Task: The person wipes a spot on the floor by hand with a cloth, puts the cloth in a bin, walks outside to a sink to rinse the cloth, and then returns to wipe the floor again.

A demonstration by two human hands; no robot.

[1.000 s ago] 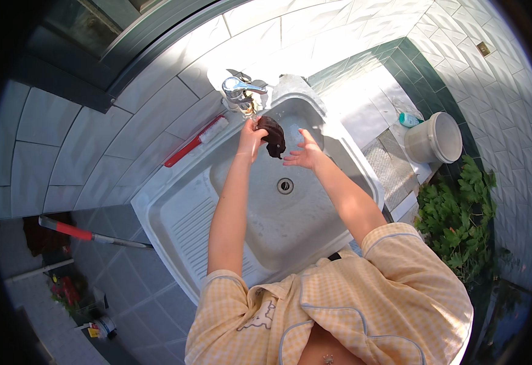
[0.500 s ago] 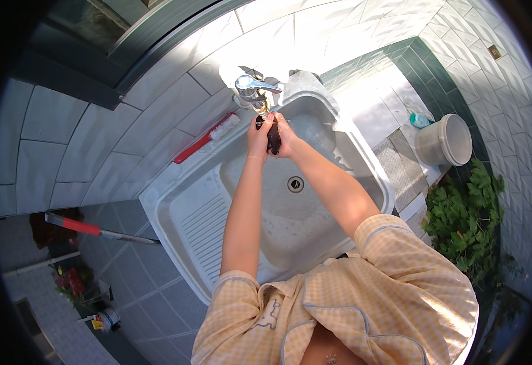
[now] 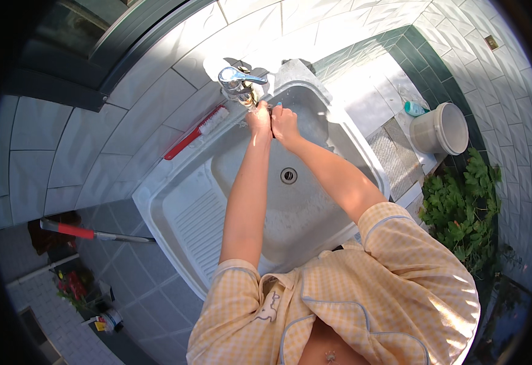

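Standing at the grey sink, the person holds both forearms out over the basin with the hands side by side, just below the spout of the chrome tap. A dark item lies between the hands, above the basin and clear of the drain. Only a narrow dark strip shows; its material and full shape cannot be told.

Grip: the left hand is curled about the item on the tap side. The right hand is closed in a fist against it, knuckles upward. Both appear to be gripping the item, although the fingers hide the exact contact. Whether water runs from the spout cannot be confirmed.

Step in hand, as judged: squeezing or rinsing the item under the tap. The next move would call for a firm hold by both hands, with the item kept over the basin so that any drip falls inside. A wet item could slip, and the knuckles should be kept off the spout.

Nearby: a red-handled brush lies along the sink's back edge, left of the tap, touched by neither hand.
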